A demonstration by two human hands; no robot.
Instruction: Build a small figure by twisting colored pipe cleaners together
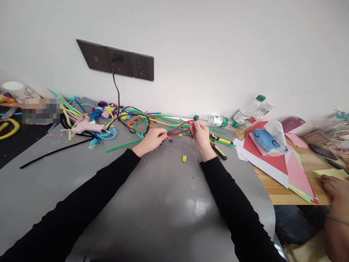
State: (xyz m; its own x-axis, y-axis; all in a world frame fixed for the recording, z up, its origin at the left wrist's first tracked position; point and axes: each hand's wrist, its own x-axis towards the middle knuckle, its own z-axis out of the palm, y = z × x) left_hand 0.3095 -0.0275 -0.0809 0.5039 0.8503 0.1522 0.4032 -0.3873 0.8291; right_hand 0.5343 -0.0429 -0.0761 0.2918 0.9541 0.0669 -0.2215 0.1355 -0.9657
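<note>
A dark red pipe cleaner (180, 127), bent double, stretches between my two hands above the far part of the grey mat. My left hand (152, 141) pinches its left end between thumb and fingers. At the other end, my right hand (201, 136) grips it with closed fingers. Loose green pipe cleaners (122, 146) lie behind and beside the hands, tangled with orange and yellow ones. Just right of my right hand, pliers with yellow and black handles (219, 151) rest on the mat. A small yellow piece (184, 158) sits in front, between my wrists.
A pink glue gun (85, 124) and a black cable (118, 91) lie at left. Plastic bottles (247, 112) lean by the wall. At right are coloured papers (272, 160), a tissue pack (268, 140) and another person's hand (334, 185) on yellow paper.
</note>
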